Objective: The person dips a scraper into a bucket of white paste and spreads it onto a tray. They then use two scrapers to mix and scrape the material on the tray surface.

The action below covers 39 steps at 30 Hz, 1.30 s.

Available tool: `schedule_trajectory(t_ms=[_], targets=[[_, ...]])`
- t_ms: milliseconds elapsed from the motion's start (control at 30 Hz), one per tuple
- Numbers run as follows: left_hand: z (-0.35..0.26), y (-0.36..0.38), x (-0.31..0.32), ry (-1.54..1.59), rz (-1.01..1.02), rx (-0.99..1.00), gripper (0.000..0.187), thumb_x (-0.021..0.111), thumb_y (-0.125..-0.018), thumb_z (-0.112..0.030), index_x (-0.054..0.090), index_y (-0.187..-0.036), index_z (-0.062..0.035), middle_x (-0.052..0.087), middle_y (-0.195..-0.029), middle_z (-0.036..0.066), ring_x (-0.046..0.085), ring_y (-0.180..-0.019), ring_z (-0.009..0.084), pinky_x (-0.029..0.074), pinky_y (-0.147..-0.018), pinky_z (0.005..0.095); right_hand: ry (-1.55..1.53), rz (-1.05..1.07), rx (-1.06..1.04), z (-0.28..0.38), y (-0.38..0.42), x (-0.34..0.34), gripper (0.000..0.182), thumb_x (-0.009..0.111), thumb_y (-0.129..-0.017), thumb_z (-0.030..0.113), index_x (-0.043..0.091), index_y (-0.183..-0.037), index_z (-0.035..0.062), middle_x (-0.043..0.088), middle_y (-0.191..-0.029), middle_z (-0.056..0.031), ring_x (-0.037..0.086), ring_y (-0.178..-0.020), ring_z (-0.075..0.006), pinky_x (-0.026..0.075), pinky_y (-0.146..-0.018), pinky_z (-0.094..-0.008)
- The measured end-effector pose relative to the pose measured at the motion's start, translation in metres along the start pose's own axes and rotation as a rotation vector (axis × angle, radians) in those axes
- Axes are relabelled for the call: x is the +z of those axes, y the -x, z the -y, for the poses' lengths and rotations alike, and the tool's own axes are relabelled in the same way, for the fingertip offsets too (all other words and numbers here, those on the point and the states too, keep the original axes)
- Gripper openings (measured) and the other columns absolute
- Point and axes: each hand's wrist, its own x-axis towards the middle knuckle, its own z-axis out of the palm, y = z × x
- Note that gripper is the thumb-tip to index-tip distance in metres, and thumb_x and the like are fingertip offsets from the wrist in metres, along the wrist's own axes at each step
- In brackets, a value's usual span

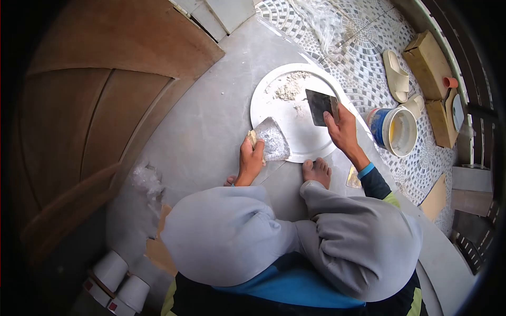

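Note:
My left hand grips a metal scraper by its handle; the wide, stained blade points right over the near left rim of a round white tray. In my right hand is a flat dark rectangular trowel, held above the tray's right side with my thumb on its face. A crumbly heap of pale mortar or putty lies in the far part of the tray, with smaller bits nearer the middle. The two tools are apart from each other.
A bucket stands on the patterned tiles at right, beside beige slippers and cardboard boxes. A brown wooden door is at left. Plastic wrap and white containers lie lower left. My bare foot is by the tray.

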Motion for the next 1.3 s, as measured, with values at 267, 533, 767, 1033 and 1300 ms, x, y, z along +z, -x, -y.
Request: schedule_trajectory(t_ms=[267,533,767,1033,1300], targets=[[0.013,0.000,-0.001,0.037,-0.040,0.105,0.022,0.050,-0.088,-0.013,0.055,-0.100,0.0038,0.053,-0.073,0.001,0.048,-0.063,0.0072,0.041,-0.054,0.0247,0.111,0.031,-0.125,-0.009,0.006,0.000,0.013,0.057,-0.084,0.012,0.055,-0.082,-0.0006,0.056,-0.062,-0.0122,0.053,-0.052,-0.0224,0.043,-0.051,-0.0341],[0.011,-0.042,0.027,0.488,-0.099,-0.009,0.019,0.049,-0.086,-0.009,0.052,-0.104,-0.0039,0.056,-0.098,0.004,0.054,-0.089,0.0143,0.043,-0.080,0.0278,-1.555,0.252,0.986,0.007,0.005,-0.008,0.012,0.056,-0.080,0.013,0.053,-0.082,0.0009,0.053,-0.063,-0.0055,0.039,-0.042,-0.0114,0.033,-0.038,-0.0210],[0.008,-0.037,0.067,0.687,-0.146,-0.141,0.026,0.048,-0.086,-0.014,0.049,-0.111,-0.0072,0.055,-0.104,0.006,0.054,-0.099,0.0183,0.046,-0.084,0.0335,-1.795,0.373,1.079,0.008,0.040,0.023,0.013,0.054,-0.080,0.009,0.053,-0.084,-0.0027,0.055,-0.064,-0.0089,0.037,-0.039,-0.0104,0.032,-0.035,-0.0192],[0.000,-0.023,0.073,0.634,-0.093,0.000,0.021,0.046,-0.087,-0.011,0.048,-0.105,0.0003,0.052,-0.099,0.005,0.047,-0.090,0.0114,0.039,-0.082,0.0272,-1.559,0.205,1.156,0.012,0.034,0.023,0.013,0.053,-0.078,0.011,0.051,-0.082,-0.0011,0.054,-0.063,-0.0088,0.033,-0.035,-0.0107,0.029,-0.032,-0.0200],[-0.024,-0.017,0.075,0.375,0.053,0.267,0.023,0.046,-0.088,-0.011,0.048,-0.108,0.0012,0.054,-0.098,0.006,0.050,-0.087,0.0114,0.043,-0.078,0.0261,-1.503,0.117,1.323,-0.005,0.040,0.026,0.012,0.052,-0.077,0.009,0.049,-0.084,0.0003,0.053,-0.067,-0.0075,0.034,-0.037,-0.0104,0.028,-0.031,-0.0196]])
